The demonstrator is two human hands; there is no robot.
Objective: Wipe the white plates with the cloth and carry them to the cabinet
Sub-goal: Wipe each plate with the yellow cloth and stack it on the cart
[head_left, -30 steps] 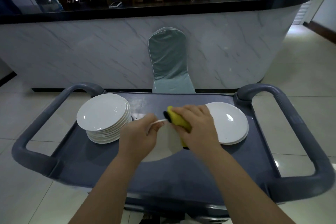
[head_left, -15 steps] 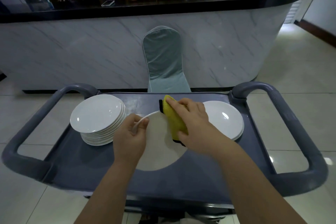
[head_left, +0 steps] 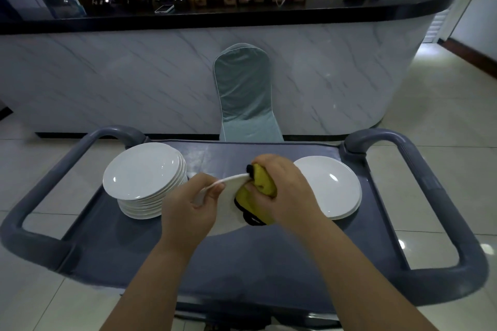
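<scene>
In the lower middle of the frame my left hand (head_left: 188,207) pinches the near-left rim of a round white ceramic plate (head_left: 228,212), thumb on top and fingers curled beneath. The plate is lifted off the grey-blue plastic service cart (head_left: 242,258) and tilted away from me. My right hand (head_left: 285,193) is clenched round a folded yellow cloth with black edging (head_left: 262,183), which wraps over the plate's far-right rim.

Half a second ago the cloth lay flat on the upper face with my fingers stretched toward the far edge, and more of that face showed. Now the plate is tipped closer to edge-on and the cloth has bunched around the rim, so I judge the wipe has moved from the face to the edge and underside. This plate looks nearly done.

The tall stack of white plates (head_left: 142,169) sits left of centre on the cart, and the short pile of white plates (head_left: 330,185), which looks like 2 or 3, sits to the right. Neither has shifted. I take the tall stack as still to be wiped, so carrying to the cabinet is a long way off, and no cabinet is in sight here.
</scene>
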